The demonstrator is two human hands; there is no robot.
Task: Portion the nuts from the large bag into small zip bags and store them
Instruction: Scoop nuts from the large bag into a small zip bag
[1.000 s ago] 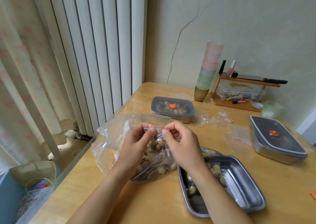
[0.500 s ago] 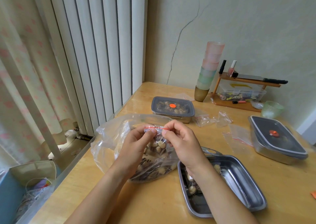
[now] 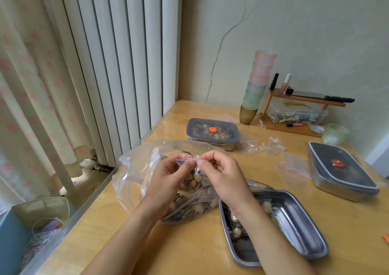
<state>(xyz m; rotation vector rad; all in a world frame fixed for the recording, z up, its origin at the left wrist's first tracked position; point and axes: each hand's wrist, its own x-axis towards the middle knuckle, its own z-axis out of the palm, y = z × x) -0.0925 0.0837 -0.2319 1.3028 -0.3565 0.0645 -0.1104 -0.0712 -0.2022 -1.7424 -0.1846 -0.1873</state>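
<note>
A small clear zip bag with a red seal strip (image 3: 196, 172), partly filled with pale round nuts, is held over the large crinkled clear plastic bag (image 3: 132, 176), which lies near the left edge of the glossy yellow wooden table (image 3: 189, 253). The strip is pinched by the curled fingers of the left hand (image 3: 168, 180) and the right hand (image 3: 225, 176). Bare tabletop is left between the forearms. A shiny rectangular steel tray (image 3: 301, 222) is set just to the right. Compared with half a second ago, the hands and the small bag are barely shifted.

small zip bag (image 3: 192, 169) of nuts upright over the large bag (image 3: 134, 176).
</note>
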